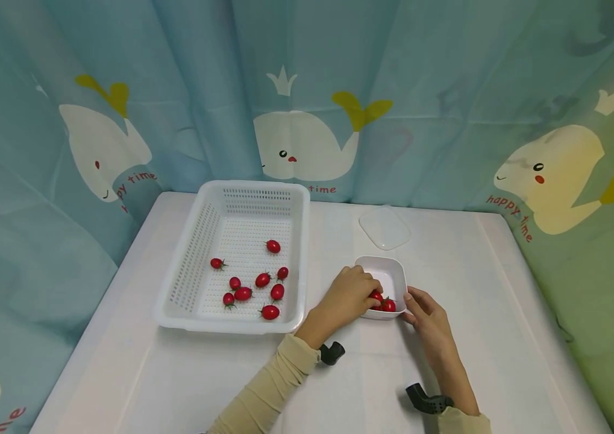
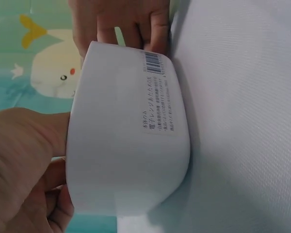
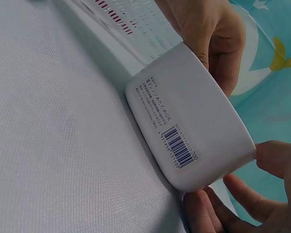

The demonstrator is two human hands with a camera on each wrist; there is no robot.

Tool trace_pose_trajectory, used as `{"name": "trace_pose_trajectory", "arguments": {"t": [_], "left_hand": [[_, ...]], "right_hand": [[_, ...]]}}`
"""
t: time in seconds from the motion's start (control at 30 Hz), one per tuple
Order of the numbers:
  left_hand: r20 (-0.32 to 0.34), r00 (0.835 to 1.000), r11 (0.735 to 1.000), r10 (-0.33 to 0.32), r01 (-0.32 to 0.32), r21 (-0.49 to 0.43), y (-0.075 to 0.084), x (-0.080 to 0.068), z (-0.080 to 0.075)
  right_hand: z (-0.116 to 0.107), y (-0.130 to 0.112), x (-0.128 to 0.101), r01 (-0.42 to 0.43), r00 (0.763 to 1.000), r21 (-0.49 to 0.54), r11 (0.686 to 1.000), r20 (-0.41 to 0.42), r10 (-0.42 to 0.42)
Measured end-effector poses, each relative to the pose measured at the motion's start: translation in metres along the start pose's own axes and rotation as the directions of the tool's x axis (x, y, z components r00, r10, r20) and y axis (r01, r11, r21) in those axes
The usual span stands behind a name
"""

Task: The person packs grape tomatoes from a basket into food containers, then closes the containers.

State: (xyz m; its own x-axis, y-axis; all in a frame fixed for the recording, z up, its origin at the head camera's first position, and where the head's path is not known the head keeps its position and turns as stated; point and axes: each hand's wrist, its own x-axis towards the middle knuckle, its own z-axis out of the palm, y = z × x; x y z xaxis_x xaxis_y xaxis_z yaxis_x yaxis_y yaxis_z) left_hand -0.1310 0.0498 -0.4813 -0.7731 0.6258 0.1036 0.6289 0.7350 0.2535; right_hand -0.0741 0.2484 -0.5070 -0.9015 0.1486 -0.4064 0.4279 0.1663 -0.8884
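Apparently pinched a small, oval, glossy red tomato (image 1: 376,296) between bent thumb and fingers of the left hand (image 1: 346,293), low inside a square white plastic box (image 1: 393,277). Gripped the box's near right corner with the right hand (image 1: 430,319). Probably called for light pressure, a low release and a steady box. Had nine more tomatoes (image 1: 270,312) in a white perforated plastic basket (image 1: 220,325) leftward, on the white worktop (image 1: 475,301).
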Motion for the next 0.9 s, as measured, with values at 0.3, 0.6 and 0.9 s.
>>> {"name": "trace_pose_trajectory", "arguments": {"t": [0.3,0.6,0.9], "left_hand": [[-0.023,1.0,1.0,-0.003,0.003,-0.017,0.004,-0.003,-0.003],[-0.073,0.997,0.986,-0.009,-0.004,-0.169,0.009,-0.016,-0.02],[-0.098,0.995,0.963,-0.021,-0.007,-0.269,0.005,-0.034,-0.055]], "right_hand": [[0.0,0.001,-0.002,0.004,1.0,0.023,1.0,0.008,-0.004],[0.001,0.001,-0.002,0.004,1.0,-0.002,1.0,0.005,-0.004],[0.0,-0.001,-0.002,-0.006,1.0,-0.028,1.0,0.007,0.006]]}}
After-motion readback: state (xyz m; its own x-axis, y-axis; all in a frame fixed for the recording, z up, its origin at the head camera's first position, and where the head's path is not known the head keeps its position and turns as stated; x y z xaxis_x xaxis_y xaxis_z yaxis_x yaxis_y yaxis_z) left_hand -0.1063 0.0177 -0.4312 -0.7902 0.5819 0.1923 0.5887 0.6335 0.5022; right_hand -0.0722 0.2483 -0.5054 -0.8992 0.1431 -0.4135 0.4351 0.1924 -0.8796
